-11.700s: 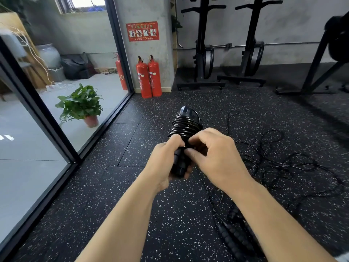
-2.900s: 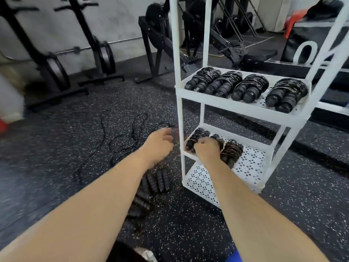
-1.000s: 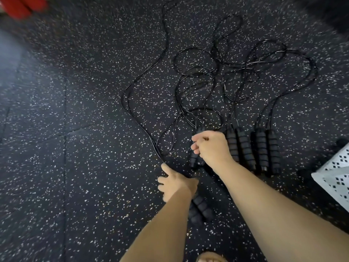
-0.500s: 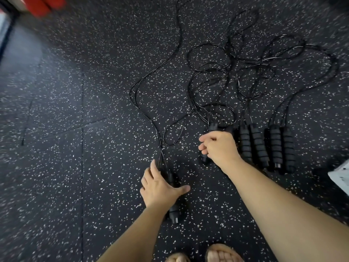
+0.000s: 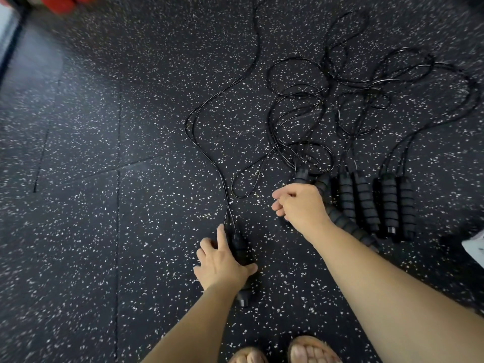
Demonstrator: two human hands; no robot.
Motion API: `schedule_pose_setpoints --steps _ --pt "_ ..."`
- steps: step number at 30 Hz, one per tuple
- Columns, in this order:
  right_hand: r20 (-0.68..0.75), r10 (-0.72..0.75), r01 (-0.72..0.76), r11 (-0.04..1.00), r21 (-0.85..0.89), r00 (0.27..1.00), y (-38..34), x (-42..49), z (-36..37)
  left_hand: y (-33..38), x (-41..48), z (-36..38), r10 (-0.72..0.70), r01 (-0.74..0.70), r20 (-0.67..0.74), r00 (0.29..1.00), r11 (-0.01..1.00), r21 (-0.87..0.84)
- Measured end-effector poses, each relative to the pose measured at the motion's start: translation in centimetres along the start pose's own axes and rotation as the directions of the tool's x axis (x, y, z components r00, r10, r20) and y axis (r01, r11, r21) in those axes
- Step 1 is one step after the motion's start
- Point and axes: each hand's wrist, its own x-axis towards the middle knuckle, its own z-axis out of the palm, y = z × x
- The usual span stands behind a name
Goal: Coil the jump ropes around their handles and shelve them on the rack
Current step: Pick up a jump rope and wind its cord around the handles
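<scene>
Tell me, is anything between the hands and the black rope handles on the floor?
Nothing visible. The left hand rests on one black ribbed foam handle; the right hand curls over another black foam handle, its grip hidden.

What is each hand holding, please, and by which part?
Right hand grips a black ribbed foam handle below its rope end; left hand rests on a second handle.

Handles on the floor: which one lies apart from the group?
The handle under the left hand, lying alone; the other handles cluster together further right.
</scene>
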Motion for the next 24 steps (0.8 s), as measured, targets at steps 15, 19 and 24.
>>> schedule_pose_setpoints --steps 15,19,24 --pt "0.038 -0.008 0.009 0.999 -0.047 0.999 -0.7 -0.7 0.8 -2.9 0.5 -1.1 -0.146 0.149 0.045 0.988 0.987 -0.061" --pt "0.074 -0.035 0.043 0.992 -0.116 0.997 -2.2 -1.5 0.5 -4.7 0.4 -3.6 -0.254 0.258 0.055 0.966 0.962 -0.086" --pt "0.158 -0.139 0.179 0.943 -0.279 0.978 -7.9 -4.1 0.1 -7.2 -1.0 -11.6 -0.251 0.25 -0.006 0.968 0.967 -0.049"
